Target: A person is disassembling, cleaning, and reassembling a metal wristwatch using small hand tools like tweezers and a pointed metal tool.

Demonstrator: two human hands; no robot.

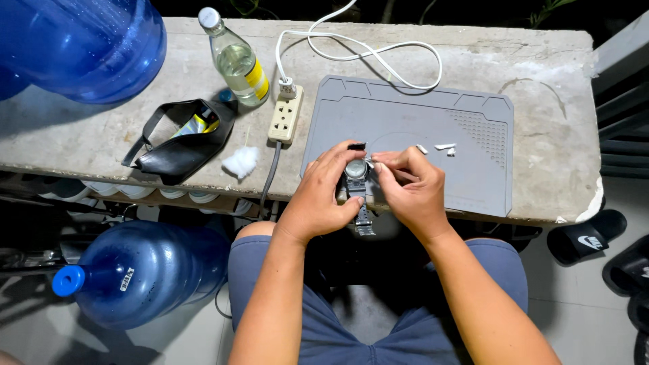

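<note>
A wristwatch [356, 177] with a round pale face and a metal link band sits between both hands, just above the near edge of a grey work mat [473, 122]. My left hand [324, 192] grips the watch from the left, thumb under the band. My right hand [409, 186] pinches at the watch's right side with fingertips together; a small pale piece shows at the fingertips, too small to identify. Small white scraps [443, 147] and a little black piece [356, 145] lie on the mat beyond my hands.
The mat lies on a concrete slab [554, 81]. A power strip [284, 115] with white cable, cotton wad [241, 161], black pouch [182, 142], clear bottle [236, 61] and blue water jugs [88, 40] [145, 270] are left. Sandals [588, 236] lie right.
</note>
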